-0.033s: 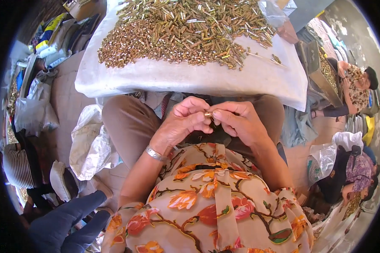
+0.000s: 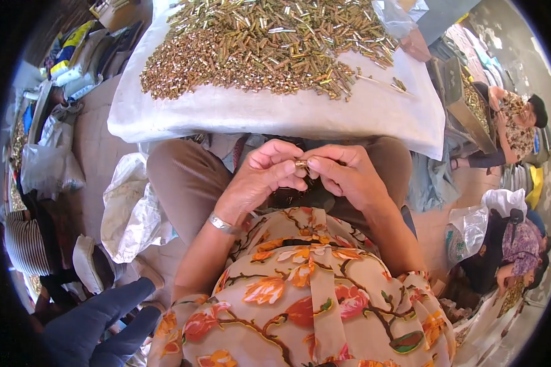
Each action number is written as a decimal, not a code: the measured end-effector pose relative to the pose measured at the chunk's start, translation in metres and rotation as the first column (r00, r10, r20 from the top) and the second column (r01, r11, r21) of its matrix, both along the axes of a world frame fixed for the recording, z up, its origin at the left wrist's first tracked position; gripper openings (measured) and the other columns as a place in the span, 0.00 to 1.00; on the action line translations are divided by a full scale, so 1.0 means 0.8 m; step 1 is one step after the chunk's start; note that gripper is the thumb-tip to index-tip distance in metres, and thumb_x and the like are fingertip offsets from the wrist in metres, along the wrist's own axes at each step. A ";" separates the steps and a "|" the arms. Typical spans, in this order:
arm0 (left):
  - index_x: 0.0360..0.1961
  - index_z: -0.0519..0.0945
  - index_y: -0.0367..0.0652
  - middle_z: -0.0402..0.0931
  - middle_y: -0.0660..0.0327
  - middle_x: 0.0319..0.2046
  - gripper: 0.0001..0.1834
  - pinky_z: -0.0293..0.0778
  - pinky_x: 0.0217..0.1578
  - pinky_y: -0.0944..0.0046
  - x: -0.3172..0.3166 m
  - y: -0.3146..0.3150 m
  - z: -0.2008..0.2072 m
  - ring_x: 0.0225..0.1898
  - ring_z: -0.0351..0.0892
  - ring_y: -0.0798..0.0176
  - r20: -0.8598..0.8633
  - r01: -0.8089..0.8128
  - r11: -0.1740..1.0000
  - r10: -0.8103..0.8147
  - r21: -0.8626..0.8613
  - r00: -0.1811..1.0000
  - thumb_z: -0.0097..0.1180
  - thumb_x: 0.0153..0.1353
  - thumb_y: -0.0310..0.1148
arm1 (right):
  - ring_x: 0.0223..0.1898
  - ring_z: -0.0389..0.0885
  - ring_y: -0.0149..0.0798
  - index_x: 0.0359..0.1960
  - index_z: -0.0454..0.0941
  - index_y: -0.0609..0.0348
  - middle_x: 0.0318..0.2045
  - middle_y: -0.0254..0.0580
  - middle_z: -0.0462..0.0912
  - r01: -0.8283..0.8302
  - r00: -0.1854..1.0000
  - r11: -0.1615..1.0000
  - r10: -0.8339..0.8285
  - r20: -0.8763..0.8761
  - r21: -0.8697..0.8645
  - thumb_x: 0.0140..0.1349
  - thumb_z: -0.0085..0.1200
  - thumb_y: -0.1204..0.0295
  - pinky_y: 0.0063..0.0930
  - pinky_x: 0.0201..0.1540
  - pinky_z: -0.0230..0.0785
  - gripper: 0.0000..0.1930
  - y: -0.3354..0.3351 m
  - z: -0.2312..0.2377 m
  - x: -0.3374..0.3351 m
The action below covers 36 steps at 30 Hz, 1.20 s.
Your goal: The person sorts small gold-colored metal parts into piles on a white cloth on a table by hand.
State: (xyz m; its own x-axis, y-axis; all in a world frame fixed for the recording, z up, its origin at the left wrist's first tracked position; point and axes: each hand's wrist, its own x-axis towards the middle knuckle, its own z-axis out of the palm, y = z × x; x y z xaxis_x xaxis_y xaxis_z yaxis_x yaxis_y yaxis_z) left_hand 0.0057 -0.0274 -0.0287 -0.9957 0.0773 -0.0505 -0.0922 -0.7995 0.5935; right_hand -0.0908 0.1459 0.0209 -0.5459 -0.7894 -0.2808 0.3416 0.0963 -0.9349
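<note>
Above my lap, both hands meet around a small brass-coloured metal cylinder (image 2: pixel 301 164). My left hand (image 2: pixel 264 174) pinches it between thumb and fingers, a silver bracelet on that wrist. My right hand (image 2: pixel 344 174) has thumb and forefinger closed on its other end. Whether the cylinder is one part or two joined together, I cannot tell. Beyond my hands a table with a white cloth (image 2: pixel 165 116) bears a heap of short copper-coloured pieces (image 2: pixel 183 67) on the left and longer brass-coloured tubular pieces (image 2: pixel 300 37) towards the right.
A thin pale stick (image 2: pixel 379 83) lies on the cloth at the right. Plastic bags (image 2: pixel 404 18) rest at the table's far right corner. A white sack (image 2: pixel 128 208) stands left of my knee. Other people (image 2: pixel 514 128) sit at the right beside a tray of similar pieces (image 2: pixel 474 101).
</note>
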 end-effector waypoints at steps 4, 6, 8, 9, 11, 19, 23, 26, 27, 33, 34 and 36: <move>0.43 0.76 0.37 0.80 0.58 0.36 0.09 0.81 0.38 0.65 -0.002 -0.006 0.004 0.32 0.83 0.64 0.122 -0.126 0.960 0.161 -0.251 0.979 0.55 0.62 0.26 | 0.17 0.69 0.23 0.47 0.76 0.64 0.27 0.33 0.76 0.107 0.957 0.990 -0.078 0.278 -0.090 0.69 0.43 0.57 0.16 0.16 0.55 0.20 -0.005 -0.019 -0.006; 0.43 0.77 0.37 0.81 0.59 0.36 0.09 0.79 0.39 0.69 -0.003 -0.004 0.004 0.34 0.82 0.67 0.100 -0.182 0.931 0.223 -0.316 0.970 0.55 0.62 0.27 | 0.20 0.72 0.25 0.47 0.75 0.65 0.28 0.34 0.77 0.189 0.893 0.973 -0.115 0.435 -0.131 0.70 0.40 0.54 0.18 0.18 0.59 0.23 -0.014 -0.030 -0.001; 0.44 0.77 0.37 0.80 0.60 0.36 0.10 0.78 0.39 0.70 -0.006 0.002 0.004 0.34 0.81 0.69 0.046 -0.234 0.873 0.280 -0.428 0.959 0.56 0.62 0.26 | 0.33 0.79 0.33 0.49 0.71 0.66 0.35 0.39 0.80 0.225 0.800 0.945 -0.041 0.599 -0.236 0.69 0.33 0.47 0.29 0.31 0.74 0.30 -0.018 -0.041 -0.003; 0.45 0.77 0.36 0.80 0.61 0.36 0.10 0.76 0.39 0.72 -0.007 0.005 0.004 0.35 0.80 0.71 -0.020 -0.296 0.796 0.337 -0.528 0.941 0.56 0.62 0.26 | 0.33 0.79 0.33 0.49 0.71 0.66 0.35 0.39 0.80 0.233 0.797 0.943 -0.046 0.602 -0.236 0.69 0.33 0.47 0.29 0.31 0.74 0.30 -0.019 -0.043 -0.001; 0.46 0.77 0.36 0.79 0.62 0.36 0.11 0.75 0.40 0.73 -0.007 0.010 0.007 0.35 0.79 0.72 -0.155 -0.342 0.640 0.331 -0.688 0.931 0.56 0.62 0.26 | 0.37 0.81 0.37 0.49 0.70 0.66 0.38 0.42 0.80 0.393 0.698 0.897 -0.146 0.702 -0.204 0.70 0.31 0.47 0.37 0.40 0.77 0.31 -0.025 -0.044 0.003; 0.52 0.73 0.36 0.75 0.63 0.41 0.17 0.73 0.41 0.72 -0.001 0.014 0.006 0.40 0.75 0.73 -0.142 -0.419 0.614 0.447 -0.669 0.883 0.55 0.61 0.23 | 0.41 0.80 0.40 0.49 0.70 0.64 0.41 0.45 0.79 0.454 0.696 0.824 -0.091 0.712 -0.339 0.69 0.31 0.46 0.40 0.47 0.74 0.30 -0.034 -0.043 -0.005; 0.55 0.65 0.37 0.73 0.61 0.43 0.23 0.75 0.42 0.71 0.005 0.037 0.017 0.39 0.75 0.72 -0.142 -0.420 0.733 0.412 -0.535 0.900 0.56 0.59 0.20 | 0.41 0.80 0.40 0.45 0.71 0.63 0.39 0.44 0.79 0.482 0.718 0.768 -0.069 0.693 -0.422 0.69 0.34 0.47 0.39 0.46 0.75 0.28 -0.048 -0.030 -0.008; 0.52 0.62 0.39 0.69 0.61 0.43 0.27 0.75 0.43 0.71 0.002 0.048 0.022 0.38 0.75 0.71 -0.189 -0.481 0.688 0.458 -0.544 0.869 0.60 0.53 0.15 | 0.39 0.80 0.40 0.43 0.71 0.61 0.37 0.42 0.79 0.522 0.740 0.723 -0.120 0.662 -0.452 0.69 0.37 0.49 0.37 0.45 0.75 0.24 -0.056 -0.013 -0.005; 0.52 0.62 0.39 0.69 0.61 0.43 0.27 0.75 0.43 0.71 0.001 0.050 0.025 0.38 0.75 0.71 -0.197 -0.490 0.683 0.464 -0.541 0.864 0.60 0.53 0.15 | 0.39 0.80 0.40 0.43 0.71 0.61 0.37 0.42 0.79 0.513 0.745 0.727 -0.114 0.657 -0.457 0.69 0.37 0.49 0.37 0.45 0.75 0.24 -0.059 -0.009 -0.004; 0.51 0.64 0.39 0.72 0.62 0.39 0.25 0.72 0.46 0.70 0.000 0.057 0.045 0.39 0.74 0.71 -0.215 -0.559 0.627 0.539 -0.543 0.814 0.59 0.54 0.15 | 0.33 0.80 0.32 0.42 0.72 0.56 0.36 0.37 0.78 0.433 0.864 0.690 -0.135 0.485 -0.580 0.68 0.47 0.62 0.35 0.45 0.75 0.11 -0.069 0.004 0.001; 0.50 0.65 0.38 0.73 0.63 0.38 0.24 0.71 0.46 0.70 0.001 0.056 0.046 0.39 0.74 0.71 -0.219 -0.568 0.635 0.544 -0.524 0.810 0.59 0.54 0.15 | 0.34 0.80 0.31 0.43 0.73 0.56 0.36 0.37 0.78 0.455 0.853 0.678 -0.146 0.501 -0.577 0.68 0.47 0.64 0.35 0.45 0.75 0.10 -0.070 0.010 0.004; 0.49 0.66 0.38 0.73 0.63 0.36 0.23 0.71 0.46 0.71 0.003 0.056 0.049 0.39 0.74 0.72 -0.225 -0.582 0.639 0.553 -0.503 0.802 0.59 0.55 0.15 | 0.34 0.80 0.30 0.44 0.73 0.56 0.36 0.37 0.78 0.472 0.843 0.668 -0.151 0.516 -0.575 0.67 0.48 0.67 0.35 0.46 0.75 0.09 -0.071 0.017 0.006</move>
State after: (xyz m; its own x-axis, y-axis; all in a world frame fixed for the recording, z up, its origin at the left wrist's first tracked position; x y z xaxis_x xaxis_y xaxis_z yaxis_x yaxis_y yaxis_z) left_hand 0.0083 0.0171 0.0107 -0.8371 -0.5280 0.1428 0.3112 -0.2451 0.9182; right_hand -0.0859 0.0889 0.0347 -0.7603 -0.6495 -0.0059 0.5747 -0.6685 -0.4720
